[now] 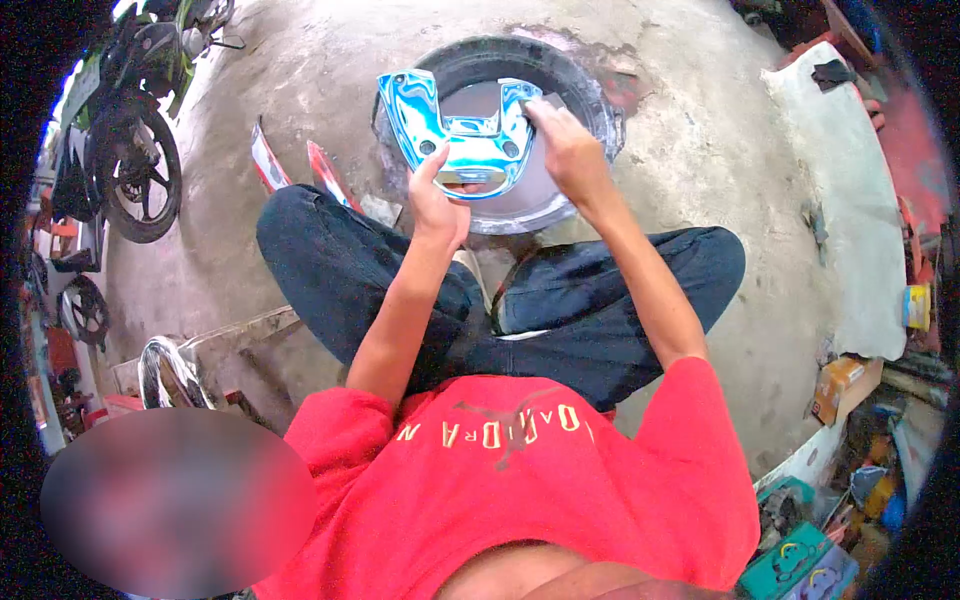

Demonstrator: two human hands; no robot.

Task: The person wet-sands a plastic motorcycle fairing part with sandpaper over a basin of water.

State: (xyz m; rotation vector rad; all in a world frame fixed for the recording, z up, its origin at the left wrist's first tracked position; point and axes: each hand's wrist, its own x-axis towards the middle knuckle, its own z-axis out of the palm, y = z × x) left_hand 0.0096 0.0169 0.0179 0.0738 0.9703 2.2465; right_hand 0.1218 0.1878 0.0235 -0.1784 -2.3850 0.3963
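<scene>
A glossy blue-and-white U-shaped motorcycle body panel (465, 152) is held up over a round black tub (400, 170) of greyish water. My left hand (437, 208) grips the panel's lower edge, thumb on the front face and fingers behind it. My right hand (572, 150) is closed at the top of the panel's right arm, its fingertips pressed against the surface. A small greyish piece seems to show at those fingertips, too small to name.
Two red-and-white panel pieces (330, 172) lie on the concrete floor left of the tub, near my knee. A motorcycle (140, 150) stands at the left. On the right are a pale slab (845, 200), a cardboard box (845, 388) and a teal box (795, 560).
</scene>
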